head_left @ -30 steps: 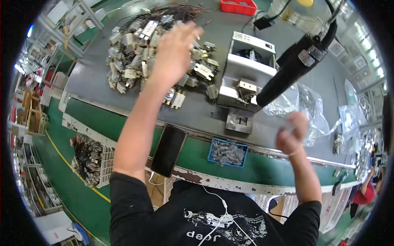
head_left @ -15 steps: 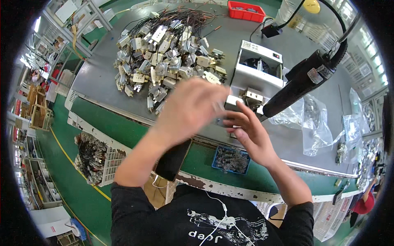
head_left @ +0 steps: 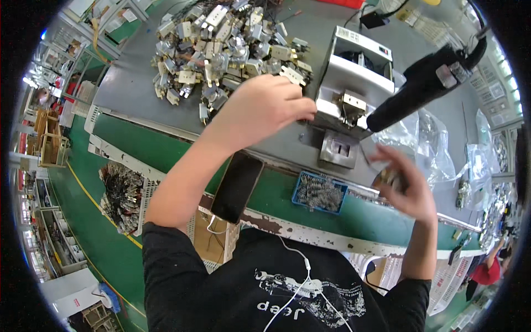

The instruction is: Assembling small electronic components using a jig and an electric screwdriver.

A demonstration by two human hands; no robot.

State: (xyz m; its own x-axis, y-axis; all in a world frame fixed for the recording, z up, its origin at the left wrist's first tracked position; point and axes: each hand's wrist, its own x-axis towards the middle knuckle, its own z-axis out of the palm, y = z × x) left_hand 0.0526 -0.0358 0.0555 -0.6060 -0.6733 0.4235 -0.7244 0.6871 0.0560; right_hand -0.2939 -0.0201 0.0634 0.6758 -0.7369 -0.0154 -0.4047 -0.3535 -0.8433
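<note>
My left hand [head_left: 266, 108] is raised between the pile of metal switch-like parts [head_left: 221, 52] and a silver box-shaped machine [head_left: 357, 72]. Its fingers are pinched together, and whatever they hold is hidden. To the right, my right hand [head_left: 412, 188] is smeared by motion, its fingers curled around a small brassy metal part [head_left: 391, 178]. Between the hands sits a square metal fixture block [head_left: 338, 149] with a slot on top. A black cylindrical power tool [head_left: 417, 91] slants down beside the machine, its lower end close above the fixture.
A blue tray of small metal springs [head_left: 319, 192] and a black phone [head_left: 238, 187] lie at the table's near edge. Clear plastic bags [head_left: 431, 138] are on the right. A white crate [head_left: 148, 193] with wired parts stands at lower left. A red bin [head_left: 343, 2] is at the back.
My right hand has swung right and toward me, away from the left hand, uncovering the fixture block. My left hand stays near the machine. The whole view has shifted.
</note>
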